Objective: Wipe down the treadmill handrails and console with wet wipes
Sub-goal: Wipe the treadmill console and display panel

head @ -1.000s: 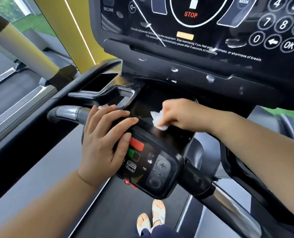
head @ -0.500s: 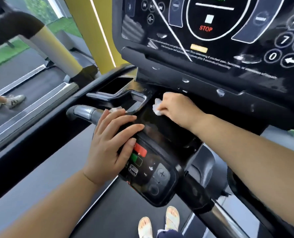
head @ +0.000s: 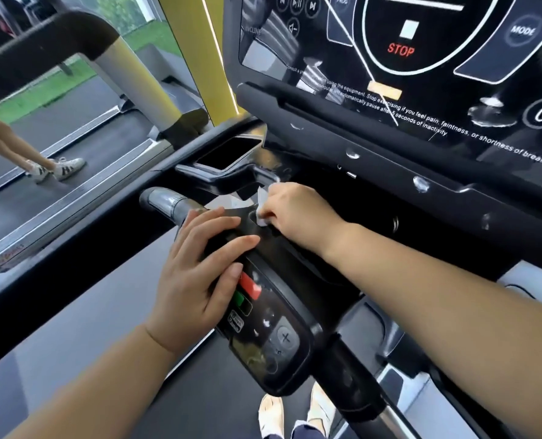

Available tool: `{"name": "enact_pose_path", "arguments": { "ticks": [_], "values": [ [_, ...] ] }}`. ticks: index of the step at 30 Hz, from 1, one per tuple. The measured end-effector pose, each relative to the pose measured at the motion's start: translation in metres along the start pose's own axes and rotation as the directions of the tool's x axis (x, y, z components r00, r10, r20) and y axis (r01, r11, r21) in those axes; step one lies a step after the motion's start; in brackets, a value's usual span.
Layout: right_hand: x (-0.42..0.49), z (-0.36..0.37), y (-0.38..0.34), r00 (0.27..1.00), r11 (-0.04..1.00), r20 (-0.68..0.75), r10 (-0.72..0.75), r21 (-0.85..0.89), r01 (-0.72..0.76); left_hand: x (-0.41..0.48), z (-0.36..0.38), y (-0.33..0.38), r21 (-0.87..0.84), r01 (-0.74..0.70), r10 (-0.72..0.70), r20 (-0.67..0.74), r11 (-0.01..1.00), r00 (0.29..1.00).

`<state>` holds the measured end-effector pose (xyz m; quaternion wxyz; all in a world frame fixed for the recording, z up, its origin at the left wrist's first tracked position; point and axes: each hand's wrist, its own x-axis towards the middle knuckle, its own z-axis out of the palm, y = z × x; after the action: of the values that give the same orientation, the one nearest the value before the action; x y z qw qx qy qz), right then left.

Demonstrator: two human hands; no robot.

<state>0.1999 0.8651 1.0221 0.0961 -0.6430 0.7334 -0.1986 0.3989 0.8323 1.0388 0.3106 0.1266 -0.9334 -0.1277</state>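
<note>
Head view: right hand (head: 296, 210) pinches wipe (head: 261, 202); left hand (head: 196, 274) flat on panel (head: 282, 331).

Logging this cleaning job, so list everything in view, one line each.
console: one, black with red STOP, top right
wet wipe: one, white, centre, below the console
control pad: one, black, on the crossbar, centre
buttons: two, red and green, on the control pad
handrail grip: one, silver and black, left of the control pad
neighbouring treadmill: one, grey and black, far left
sneakers: two, white, another person's, on that treadmill
pillar: one, yellow, top centre
feet: two, in pale sandals, bottom centre
left hand: one, flat on the control pad
right hand: one, pinching the wet wipe
</note>
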Motion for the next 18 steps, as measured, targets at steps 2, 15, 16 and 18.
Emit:
{"name": "enact_pose_path", "arguments": {
  "ticks": [2,15,16,18],
  "values": [
    [0.003,-0.005,0.003,1.000,0.997,0.014,0.022,0.074,-0.022,0.000,0.000,0.001,-0.002,0.010,-0.010,0.005,1.000,1.000],
    [-0.044,-0.015,0.009,0.993,0.968,0.054,-0.102,0.236,0.087,-0.001,0.003,0.000,-0.032,-0.003,0.003,-0.004,0.999,1.000],
    [-0.045,-0.017,0.009,0.994,0.966,0.065,-0.091,0.247,0.072,-0.001,0.003,0.000,-0.036,-0.003,0.003,-0.009,0.999,1.000],
    [-0.037,-0.017,0.007,0.996,0.976,0.073,-0.060,0.211,0.043,-0.001,0.004,-0.001,-0.045,-0.005,0.004,-0.018,0.999,1.000]
  ]
}}
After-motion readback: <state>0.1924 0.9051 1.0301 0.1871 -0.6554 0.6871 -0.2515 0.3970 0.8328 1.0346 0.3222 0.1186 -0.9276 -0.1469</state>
